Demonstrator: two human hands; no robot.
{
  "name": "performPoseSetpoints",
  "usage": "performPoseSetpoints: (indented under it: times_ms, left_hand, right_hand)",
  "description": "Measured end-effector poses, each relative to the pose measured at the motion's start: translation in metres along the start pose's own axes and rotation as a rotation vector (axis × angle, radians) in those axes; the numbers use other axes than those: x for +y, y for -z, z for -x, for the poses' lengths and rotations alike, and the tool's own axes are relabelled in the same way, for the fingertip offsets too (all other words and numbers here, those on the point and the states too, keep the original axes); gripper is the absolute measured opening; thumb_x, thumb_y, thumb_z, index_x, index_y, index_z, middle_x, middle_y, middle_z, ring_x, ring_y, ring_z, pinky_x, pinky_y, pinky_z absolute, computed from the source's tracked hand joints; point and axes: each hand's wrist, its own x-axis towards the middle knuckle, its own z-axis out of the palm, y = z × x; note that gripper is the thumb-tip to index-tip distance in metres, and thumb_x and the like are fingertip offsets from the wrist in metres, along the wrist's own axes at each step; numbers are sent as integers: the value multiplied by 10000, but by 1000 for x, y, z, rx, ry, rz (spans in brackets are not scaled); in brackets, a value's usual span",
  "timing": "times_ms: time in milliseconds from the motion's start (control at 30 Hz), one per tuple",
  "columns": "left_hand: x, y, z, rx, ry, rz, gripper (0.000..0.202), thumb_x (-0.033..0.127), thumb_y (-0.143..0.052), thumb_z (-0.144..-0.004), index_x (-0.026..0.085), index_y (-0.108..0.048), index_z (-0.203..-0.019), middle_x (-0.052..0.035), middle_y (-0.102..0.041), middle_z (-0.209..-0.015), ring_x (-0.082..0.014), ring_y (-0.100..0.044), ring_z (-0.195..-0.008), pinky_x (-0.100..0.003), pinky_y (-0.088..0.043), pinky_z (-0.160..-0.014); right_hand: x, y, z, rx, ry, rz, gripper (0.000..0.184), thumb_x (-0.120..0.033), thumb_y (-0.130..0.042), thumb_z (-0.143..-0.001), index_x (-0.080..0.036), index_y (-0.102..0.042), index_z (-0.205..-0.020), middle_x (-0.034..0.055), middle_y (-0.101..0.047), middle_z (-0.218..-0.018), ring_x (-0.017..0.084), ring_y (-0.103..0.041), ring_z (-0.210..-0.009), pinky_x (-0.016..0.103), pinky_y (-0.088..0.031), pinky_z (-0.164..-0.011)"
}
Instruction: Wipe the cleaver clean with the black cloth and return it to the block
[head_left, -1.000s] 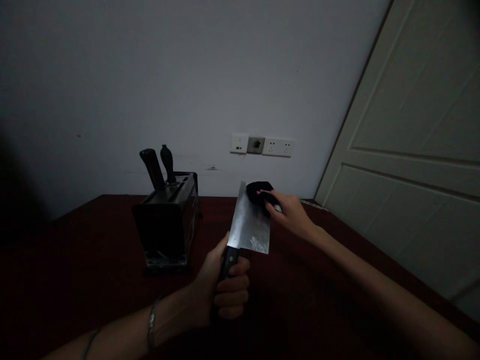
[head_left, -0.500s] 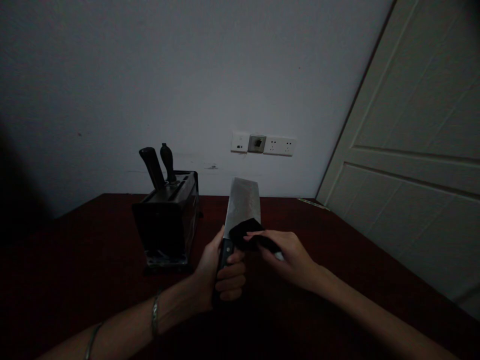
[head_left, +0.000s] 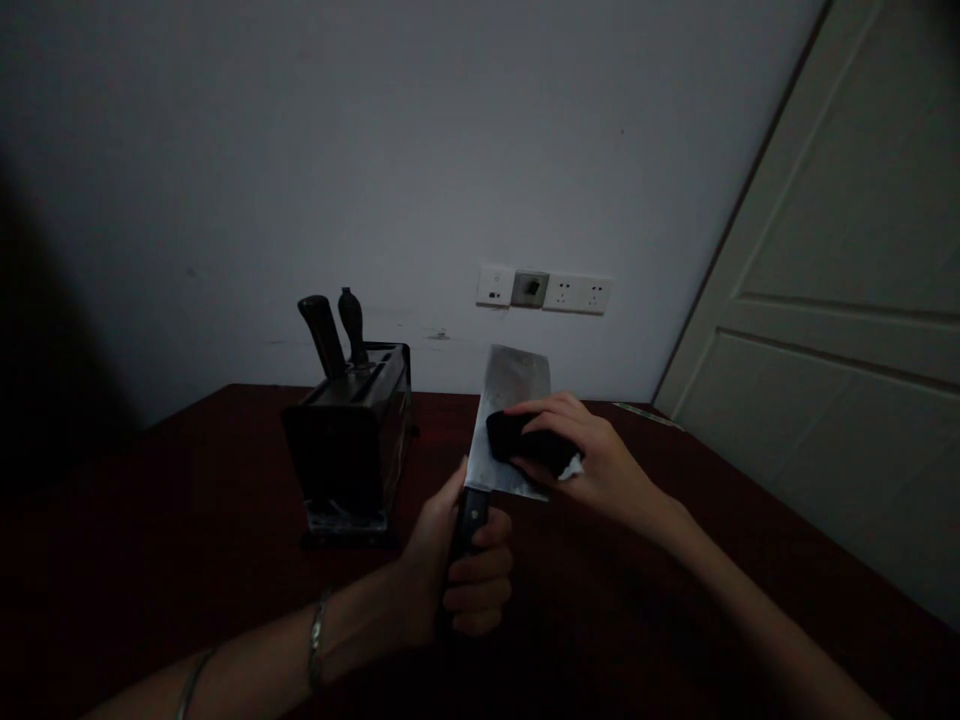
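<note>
My left hand (head_left: 457, 570) is wrapped round the black handle of a cleaver (head_left: 517, 375), whose broad metal blade points up and away from me. Against the face of the blade, my right hand (head_left: 589, 445) presses a bunched black cloth (head_left: 536, 443) with a small white patch at its lower end. The fingers of that hand are closed over the cloth, and together they cover the middle and right part of the blade. To the left of the cleaver stands a dark knife block (head_left: 345, 440) with two handles sticking up from its top.
Everything is over a dark red table (head_left: 247, 410) that meets a pale wall (head_left: 375, 180). White sockets (head_left: 577, 293) sit on the wall behind the cleaver. A light panelled door (head_left: 840, 270) rises at the right. The room is dim.
The black cloth in my right hand has moved up the blade, away from the handle. The whole view has shifted slightly, and my left hand keeps its hold on the cleaver.
</note>
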Motion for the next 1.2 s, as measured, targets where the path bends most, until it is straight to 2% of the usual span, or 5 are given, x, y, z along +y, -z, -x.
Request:
performPoseSetpoints:
  times_ms: [200, 633, 833, 1033, 1200]
  left_hand:
    - [-7, 5, -4, -23, 5, 19, 641, 656, -93, -818, 180, -419, -540, 45, -278, -342, -81, -218, -263, -191, -234, -293]
    - [-10, 10, -7, 13, 28, 54, 635, 656, -82, -818, 185, -425, -566, 48, -274, -347, -79, -212, -266, -191, -225, -295]
    - [-12, 16, -7, 41, 43, 75, 632, 648, -136, -820, 176, -479, -577, 41, -290, -354, -87, -238, -278, -201, -238, -301]
    - [-10, 15, -6, 22, 63, 66, 640, 647, -135, -825, 177, -478, -558, 39, -285, -352, -83, -233, -280, -201, -248, -308]
    - [-14, 19, -6, 8, 35, 89, 660, 651, -93, -820, 179, -480, -568, 42, -276, -356, -83, -228, -278, -203, -239, -310]
  right_hand:
    - [11, 1, 6, -39, -11, 86, 375, -233, -612, -752, -211, -562, -1123, 82, -530, -1173, 203, -493, -1044, 380, -436, -872]
    - [-1, 3, 10, -345, -59, -192, 332, 0, -566, -677, -181, -615, -951, 52, -543, -1029, 155, -510, -938, 286, -450, -780]
    - [-10, -21, 11, -296, 18, -186, 390, -60, -574, -675, -162, -536, -1049, 85, -524, -1061, 194, -459, -954, 336, -423, -793]
    - [-10, -14, 9, -389, 35, -103, 344, -82, -575, -673, -166, -533, -1004, 73, -534, -1030, 193, -446, -913, 327, -409, -757]
    - [-12, -21, 12, -338, 39, -99, 315, -121, -546, -731, -163, -531, -1043, 89, -516, -1064, 202, -439, -932, 346, -401, -775]
